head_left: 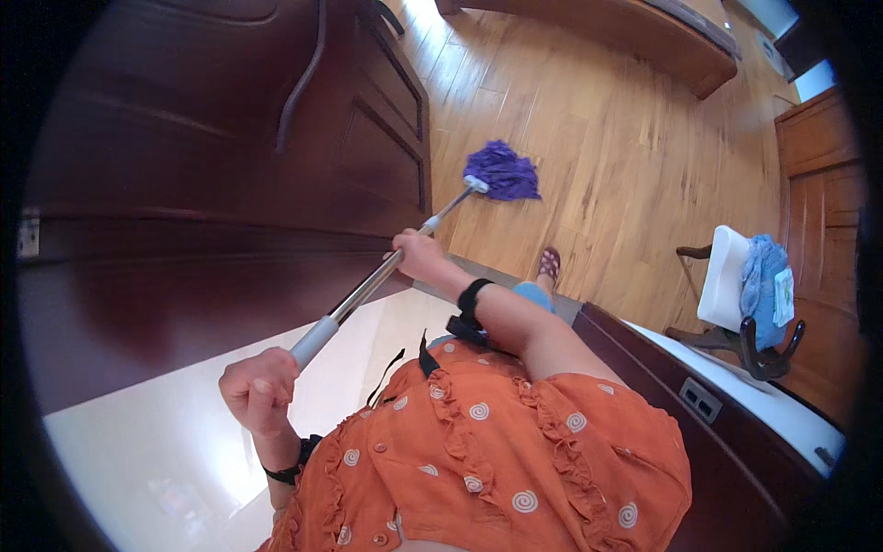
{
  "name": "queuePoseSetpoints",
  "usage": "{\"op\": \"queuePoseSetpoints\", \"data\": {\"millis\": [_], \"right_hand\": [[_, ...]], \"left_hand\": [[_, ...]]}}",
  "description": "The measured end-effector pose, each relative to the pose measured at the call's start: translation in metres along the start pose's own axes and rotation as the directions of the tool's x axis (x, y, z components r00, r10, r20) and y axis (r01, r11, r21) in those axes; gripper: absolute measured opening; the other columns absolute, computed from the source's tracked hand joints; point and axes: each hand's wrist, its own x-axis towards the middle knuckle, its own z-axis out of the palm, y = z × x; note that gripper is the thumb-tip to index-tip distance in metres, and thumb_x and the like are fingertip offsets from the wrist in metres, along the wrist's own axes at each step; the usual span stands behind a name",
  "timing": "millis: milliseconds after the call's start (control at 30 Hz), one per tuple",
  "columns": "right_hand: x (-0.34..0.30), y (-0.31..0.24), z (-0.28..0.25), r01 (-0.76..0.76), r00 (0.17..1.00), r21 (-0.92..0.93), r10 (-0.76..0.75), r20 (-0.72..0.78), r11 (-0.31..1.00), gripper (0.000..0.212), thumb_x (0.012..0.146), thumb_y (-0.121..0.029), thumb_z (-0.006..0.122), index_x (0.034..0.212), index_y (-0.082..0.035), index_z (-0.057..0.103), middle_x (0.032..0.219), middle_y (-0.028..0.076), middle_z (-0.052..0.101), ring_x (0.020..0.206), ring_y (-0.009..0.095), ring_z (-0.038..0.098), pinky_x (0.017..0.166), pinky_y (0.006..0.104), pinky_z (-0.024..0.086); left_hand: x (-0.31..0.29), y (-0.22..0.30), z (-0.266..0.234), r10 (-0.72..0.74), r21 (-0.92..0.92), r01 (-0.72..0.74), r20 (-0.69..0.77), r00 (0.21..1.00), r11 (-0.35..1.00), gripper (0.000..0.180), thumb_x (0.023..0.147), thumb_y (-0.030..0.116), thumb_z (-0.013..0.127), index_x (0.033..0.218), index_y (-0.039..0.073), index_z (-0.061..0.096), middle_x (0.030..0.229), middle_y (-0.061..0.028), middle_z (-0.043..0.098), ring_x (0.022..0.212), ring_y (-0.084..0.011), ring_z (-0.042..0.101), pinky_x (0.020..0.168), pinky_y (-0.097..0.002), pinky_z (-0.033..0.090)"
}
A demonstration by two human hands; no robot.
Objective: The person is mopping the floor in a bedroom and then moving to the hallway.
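Note:
A mop with a silver and grey handle [361,293] runs slantwise from my body out to the far side. Its shaggy purple head [506,172] lies spread on the wooden floor, joined by a white collar. My left hand [260,391] is closed around the grey grip at the near end. Farther along the pole, my right hand [419,255] is wrapped round the metal shaft. Both wrists carry black straps.
A dark red-brown door [359,120] stands at the left, close to the mop. A wooden bench [644,37] is at the far side. On the right a chair [727,276] holds blue cloth. A dark door frame [681,396] with a metal latch plate is beside me.

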Motion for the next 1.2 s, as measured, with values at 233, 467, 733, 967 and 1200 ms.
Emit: {"op": "queuePoseSetpoints", "data": {"millis": [233, 467, 733, 967, 1200], "right_hand": [[-0.039, -0.060, 0.043, 0.025, 0.918, -0.087, 0.012, 0.397, 0.996, 0.028, 0.074, -0.033, 0.067, 0.092, -0.012, 0.069, 0.094, 0.012, 0.067, 0.088, 0.034, 0.066, 0.074, 0.0470, 0.053], [-0.115, -0.012, -0.018, -0.094, 0.890, -0.312, 0.220, 0.399, 0.945, 0.027, 0.078, -0.030, 0.058, 0.094, -0.013, 0.070, 0.095, 0.013, 0.069, 0.092, 0.034, 0.066, 0.078, 0.0460, 0.053], [-0.257, 0.096, -0.080, -0.427, 0.858, -0.394, 0.503, 0.108, 0.814, 0.022, 0.078, -0.026, 0.064, 0.091, -0.009, 0.069, 0.098, 0.016, 0.067, 0.092, 0.035, 0.065, 0.079, 0.0457, 0.052], [-0.324, 0.068, -0.041, -0.484, 0.873, -0.318, 0.475, -0.111, 0.815, 0.018, 0.076, -0.019, 0.064, 0.089, -0.007, 0.063, 0.100, 0.015, 0.061, 0.095, 0.036, 0.061, 0.080, 0.0456, 0.051], [-0.305, -0.054, 0.114, -0.284, 0.949, -0.172, 0.252, -0.188, 0.943, 0.033, 0.081, -0.041, 0.066, 0.079, -0.008, 0.061, 0.090, 0.012, 0.061, 0.088, 0.036, 0.061, 0.072, 0.0456, 0.049]], "left_hand": [[-0.063, 0.031, -0.054, -0.124, -0.043, 0.118, -0.517, 0.847, 0.992, 0.042, 0.101, 0.022, 0.040, 0.060, 0.013, 0.037, 0.043, 0.0025, 0.031, 0.034, -0.0083, 0.027, 0.046, -0.0269, 0.033], [-0.089, -0.036, -0.062, -0.477, -0.414, 0.275, -0.540, 0.693, 0.868, 0.045, 0.100, 0.027, 0.040, 0.057, 0.015, 0.035, 0.042, 0.0020, 0.030, 0.035, -0.0102, 0.025, 0.050, -0.0309, 0.037], [-0.116, -0.106, 0.062, -0.558, -0.547, 0.468, 0.002, 0.830, 0.694, 0.045, 0.099, 0.023, 0.045, 0.056, 0.013, 0.039, 0.042, 0.0014, 0.032, 0.036, -0.0114, 0.033, 0.053, -0.0341, 0.041], [-0.163, -0.040, 0.048, -0.361, -0.354, 0.461, 0.313, 0.878, 0.814, 0.042, 0.091, 0.011, 0.053, 0.050, 0.007, 0.042, 0.045, -0.0023, 0.044, 0.040, -0.0143, 0.040, 0.055, -0.0323, 0.043], [-0.257, 0.060, -0.080, -0.167, -0.164, 0.213, 0.258, 0.952, 0.963, 0.042, 0.086, 0.018, 0.060, 0.051, 0.003, 0.045, 0.046, -0.0038, 0.044, 0.042, -0.0157, 0.042, 0.050, -0.0329, 0.042]]}}
